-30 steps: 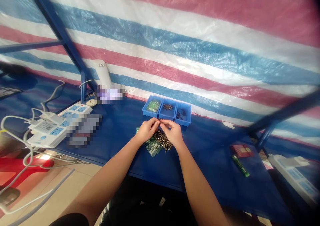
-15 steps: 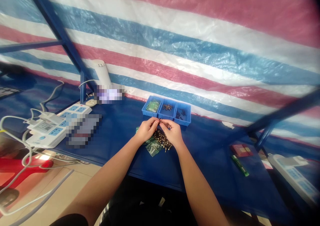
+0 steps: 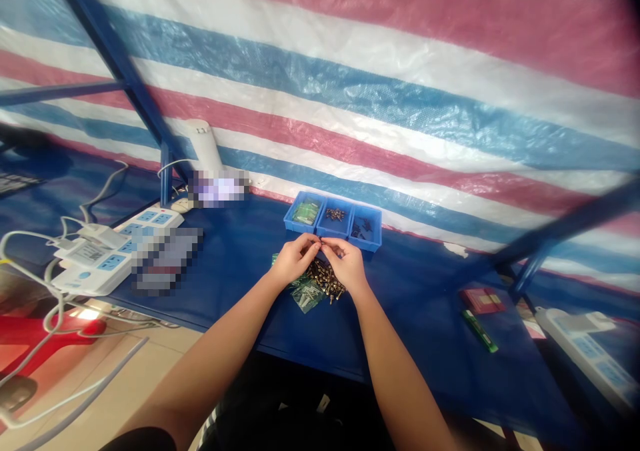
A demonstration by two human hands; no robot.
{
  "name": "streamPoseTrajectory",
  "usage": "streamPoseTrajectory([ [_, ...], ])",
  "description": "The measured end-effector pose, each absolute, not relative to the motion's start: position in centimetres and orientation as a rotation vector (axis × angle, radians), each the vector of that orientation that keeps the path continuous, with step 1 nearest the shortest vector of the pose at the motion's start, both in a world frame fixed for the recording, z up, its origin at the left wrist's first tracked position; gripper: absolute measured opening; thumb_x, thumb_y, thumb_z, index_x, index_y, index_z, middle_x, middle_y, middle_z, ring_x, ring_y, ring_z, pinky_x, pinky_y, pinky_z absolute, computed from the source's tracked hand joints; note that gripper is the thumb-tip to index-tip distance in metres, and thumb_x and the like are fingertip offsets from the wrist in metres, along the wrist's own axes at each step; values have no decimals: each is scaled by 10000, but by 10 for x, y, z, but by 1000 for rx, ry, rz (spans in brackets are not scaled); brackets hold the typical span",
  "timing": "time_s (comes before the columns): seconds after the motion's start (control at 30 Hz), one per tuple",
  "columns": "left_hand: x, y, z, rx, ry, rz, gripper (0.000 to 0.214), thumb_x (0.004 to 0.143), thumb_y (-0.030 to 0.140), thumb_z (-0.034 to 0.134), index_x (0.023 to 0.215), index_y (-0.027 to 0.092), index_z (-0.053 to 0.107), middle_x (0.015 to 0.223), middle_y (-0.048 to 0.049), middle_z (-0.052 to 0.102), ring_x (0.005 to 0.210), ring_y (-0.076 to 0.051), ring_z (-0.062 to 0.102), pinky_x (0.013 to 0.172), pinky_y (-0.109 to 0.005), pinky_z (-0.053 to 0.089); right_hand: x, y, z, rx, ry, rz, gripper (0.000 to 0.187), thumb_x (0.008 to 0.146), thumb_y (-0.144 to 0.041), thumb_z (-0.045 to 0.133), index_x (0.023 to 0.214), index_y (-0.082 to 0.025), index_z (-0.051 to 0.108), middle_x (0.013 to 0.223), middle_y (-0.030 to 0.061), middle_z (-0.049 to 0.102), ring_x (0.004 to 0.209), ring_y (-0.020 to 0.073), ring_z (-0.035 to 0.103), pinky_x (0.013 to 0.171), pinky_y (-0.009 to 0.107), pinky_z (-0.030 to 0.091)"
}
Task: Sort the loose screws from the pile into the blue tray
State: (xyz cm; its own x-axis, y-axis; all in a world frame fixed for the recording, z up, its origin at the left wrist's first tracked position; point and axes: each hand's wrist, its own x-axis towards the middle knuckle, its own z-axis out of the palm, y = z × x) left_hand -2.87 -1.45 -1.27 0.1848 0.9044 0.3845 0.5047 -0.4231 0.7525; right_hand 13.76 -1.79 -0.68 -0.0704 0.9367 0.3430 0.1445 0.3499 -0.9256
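My left hand [image 3: 293, 260] and my right hand [image 3: 347, 262] meet fingertip to fingertip, both closed in a pinch. Something small and dark sits between the fingertips, too small to name. Below them lies a pile of small brass-coloured metal parts [image 3: 327, 281], partly hidden by my hands. Against the pile's left side rests a clear greenish bag of pale slim pieces [image 3: 307, 295]. Just beyond my fingers stand three joined blue bins: the left bin [image 3: 294, 226] holds green-and-white packets, the middle bin [image 3: 330, 230] brass-coloured parts, the right bin [image 3: 365, 243] small dark pieces.
On the left of the blue table [image 3: 225, 271] are a white power strip [image 3: 113, 261] with cables and a blurred-out flat object [image 3: 167, 261]. To the right lie a red box [image 3: 483, 300] and a green narrow packet [image 3: 479, 331]. A striped sheet [image 3: 350, 78] hangs behind.
My fingertips have shifted very slightly at the pinch, and the small piece between them shows less. Everything else stays in place.
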Motion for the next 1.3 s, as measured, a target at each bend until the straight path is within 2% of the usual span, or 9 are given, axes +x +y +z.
streamPoseTrajectory([
  [0.1,-29,-13,-14,2005,1294,1169,290,935,416,482,1068,189,605,647,20,622,582,-116,575,565,-204,436,138,-18,-6,-1024,-1491,908,247,842,-361,645,1011,-204,733,969,65,746,862,224,699,802,342,554],
  [0.3,-29,-13,-12,2025,1297,1135,327,961,419,428,893,178,638,635,15,615,576,-108,561,573,-203,431,137,-19,-6,-1006,-1512,936,271,830,-340,660,1054,-200,721,950,61,745,845,214,696,794,334,551],
  [0.5,-29,-15,-10,2037,1280,1119,325,966,411,418,877,177,627,630,16,611,576,-108,554,566,-202,424,137,-18,-7,-1027,-1500,920,268,837,-365,650,1036,-204,725,958,64,746,858,224,697,790,342,552],
  [0.77,-29,-13,-16,1988,1302,1235,271,921,399,516,1035,186,639,727,-5,668,630,-125,601,607,-214,459,137,-17,-6,-1033,-1494,914,257,852,-381,630,1016,-210,729,998,63,743,885,223,697,828,341,552],
  [1.0,-29,-14,-12,2028,1329,1139,346,963,410,421,825,175,633,643,6,627,584,-110,562,576,-209,426,136,-18,-7,-1029,-1511,944,253,801,-351,684,1001,-203,730,939,59,750,844,222,700,791,339,556],
  [1.07,-29,-14,-12,2023,1322,1137,341,964,418,415,851,178,628,653,7,626,589,-112,565,581,-211,431,136,-18,-8,-1033,-1510,933,255,806,-346,677,1013,-207,729,948,60,750,856,224,701,804,345,556],
  [1.2,-28,-14,-13,2002,1303,1168,303,942,434,459,1018,186,615,687,6,638,602,-123,585,579,-216,445,138,-17,-8,-1054,-1511,896,252,825,-355,656,1018,-213,733,985,61,748,875,226,699,814,349,555],
  [1.3,-28,-14,-13,2006,1298,1152,297,946,424,453,977,181,621,682,3,639,605,-121,585,585,-214,442,139,-17,-8,-1049,-1528,888,250,811,-340,676,1017,-213,736,982,57,749,860,223,697,799,342,555],
])
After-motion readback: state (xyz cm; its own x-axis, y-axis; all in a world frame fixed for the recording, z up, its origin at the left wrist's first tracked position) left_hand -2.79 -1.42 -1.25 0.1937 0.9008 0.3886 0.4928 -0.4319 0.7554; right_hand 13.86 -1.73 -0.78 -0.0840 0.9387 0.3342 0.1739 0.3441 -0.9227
